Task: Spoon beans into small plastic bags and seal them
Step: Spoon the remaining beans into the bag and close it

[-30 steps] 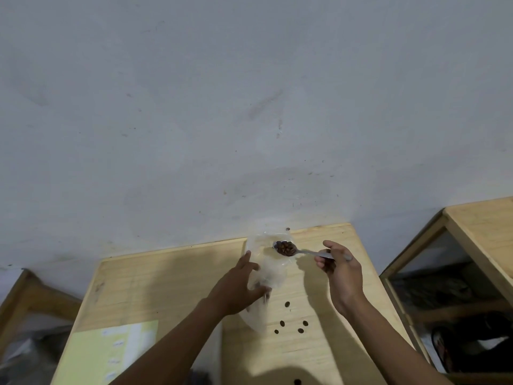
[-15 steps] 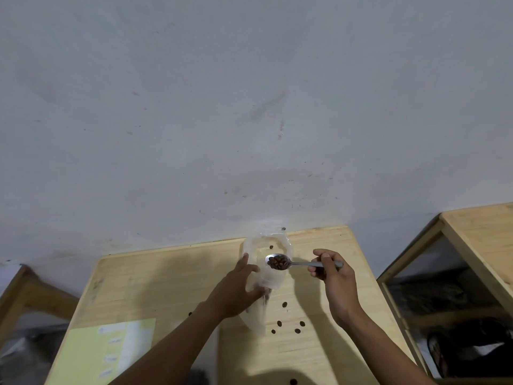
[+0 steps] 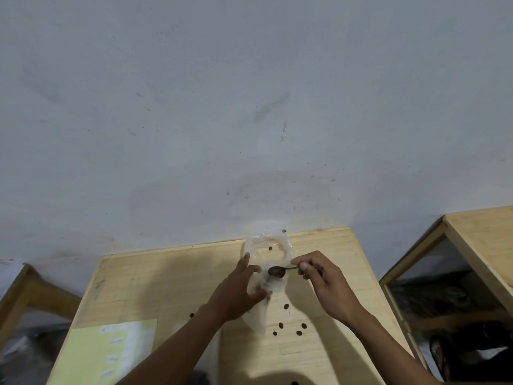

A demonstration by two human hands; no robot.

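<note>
Faintly, some writing is showing on the pale green sheet (image 3: 111, 354) at the table's near left, too blurred to read. The left hand (image 3: 236, 294) is gripping the small plastic bag (image 3: 259, 307) between thumb and curled fingers, its mouth lying toward the wall, its long axis running toward the person. The right hand (image 3: 323, 284) is pinching the spoon (image 3: 280, 270), handle pointing right, bowl of brown beans hanging over the bag's mouth. A larger clear bag (image 3: 268, 247) is lying behind, and loose beans (image 3: 290, 327) are sitting on the wooden table (image 3: 172, 279).
</note>
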